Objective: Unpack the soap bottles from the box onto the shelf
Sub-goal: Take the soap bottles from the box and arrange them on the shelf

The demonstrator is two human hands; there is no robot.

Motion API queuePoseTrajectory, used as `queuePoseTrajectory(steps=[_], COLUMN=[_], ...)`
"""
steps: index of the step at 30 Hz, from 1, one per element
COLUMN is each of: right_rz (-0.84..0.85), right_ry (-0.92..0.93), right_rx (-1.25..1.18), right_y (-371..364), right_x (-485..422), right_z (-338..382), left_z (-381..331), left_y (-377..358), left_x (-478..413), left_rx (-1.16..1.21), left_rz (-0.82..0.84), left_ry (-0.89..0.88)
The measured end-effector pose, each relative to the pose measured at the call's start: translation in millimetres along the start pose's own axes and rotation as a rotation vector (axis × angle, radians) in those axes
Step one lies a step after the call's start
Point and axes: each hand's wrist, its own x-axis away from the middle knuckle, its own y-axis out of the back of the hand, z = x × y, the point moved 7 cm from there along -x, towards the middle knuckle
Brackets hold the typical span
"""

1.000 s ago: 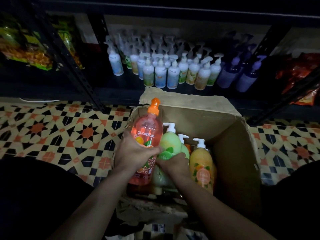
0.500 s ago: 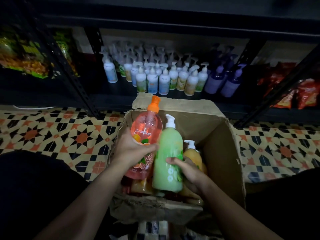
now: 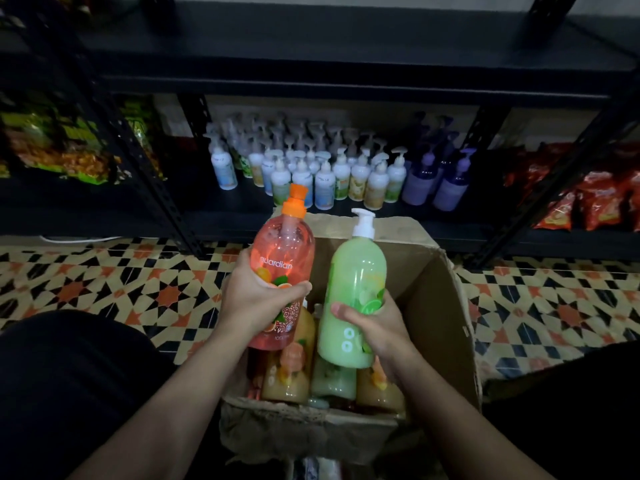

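Note:
My left hand (image 3: 258, 299) grips an orange soap bottle (image 3: 284, 247) with an orange pump, held above the left side of the open cardboard box (image 3: 436, 299). My right hand (image 3: 375, 325) grips a pale green soap bottle (image 3: 353, 282) with a white pump, lifted out over the box's middle. Several more yellow and green bottles (image 3: 294, 372) stand packed in the box below. The black shelf (image 3: 242, 209) beyond the box holds several small white pump bottles (image 3: 325, 185) and purple bottles (image 3: 446, 185).
Snack bags fill the shelf bay at the left (image 3: 59, 154) and red bags the one at the right (image 3: 585, 199). Black slotted uprights (image 3: 162, 199) slant down to the patterned tile floor (image 3: 104, 282). My dark-clad knees flank the box.
Both hands have risen, carrying the orange and green bottles up out of the box. The green bottle is now clear of the others. My view has tilted up toward the shelf.

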Motion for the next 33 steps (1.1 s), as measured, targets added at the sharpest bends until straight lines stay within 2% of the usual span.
queuePoseTrajectory(steps=[3,9,19,25,33], right_rz=[-0.126,-0.265,-0.263,-0.251,-0.315], right_ry=[0.105,0.408,0.78,0.879,0.866], right_rx=[0.055,0.153,0.222,0.236,0.239], right_y=[8,19,14,-7,-13], right_x=[-3,9,8,-16,-80], right_z=[29,127,303,383,441], left_z=[-19,-78,-219,-280,-317], left_y=[6,27,73,99,118], left_x=[0,-2,-37,-99,-201], left_rx=[0.057,0.119,0.346,0.342,0.371], left_rz=[-0.04,-0.149,-0.267,-0.344,-0.379], left_ry=[-0.073,-0.261,-0.553,-0.598,-0.58])
